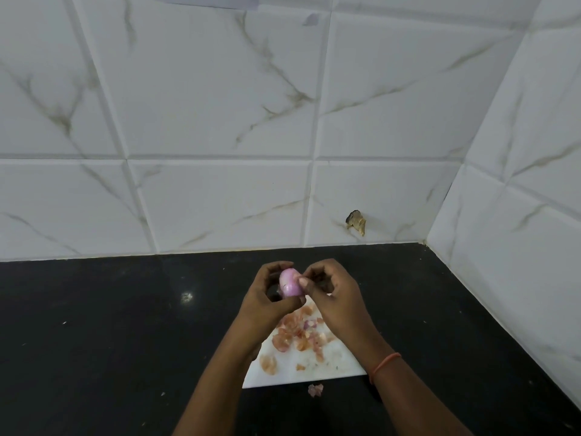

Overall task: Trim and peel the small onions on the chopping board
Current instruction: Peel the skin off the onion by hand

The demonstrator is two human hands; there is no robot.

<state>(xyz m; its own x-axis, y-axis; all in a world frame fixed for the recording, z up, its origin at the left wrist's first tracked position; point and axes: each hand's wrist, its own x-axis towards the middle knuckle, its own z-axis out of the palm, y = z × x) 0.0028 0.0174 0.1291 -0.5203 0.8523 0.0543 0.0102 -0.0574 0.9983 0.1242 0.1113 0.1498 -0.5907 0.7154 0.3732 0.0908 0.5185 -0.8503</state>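
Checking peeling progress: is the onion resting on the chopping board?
Apart. The head view shows the onion held up by both hands, above the chopping board.

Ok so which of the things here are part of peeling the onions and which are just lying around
Part of the job:
small onion, held up in the left hand, picked at by the right hand
white chopping board
peel scraps on the board

Just lying about:
stray peel on the black counter
chipped tile
orange wrist thread

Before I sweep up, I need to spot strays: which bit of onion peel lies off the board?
The pinkish peel scrap on the black counter, just past the near edge of the board. The other peels all lie on the board.
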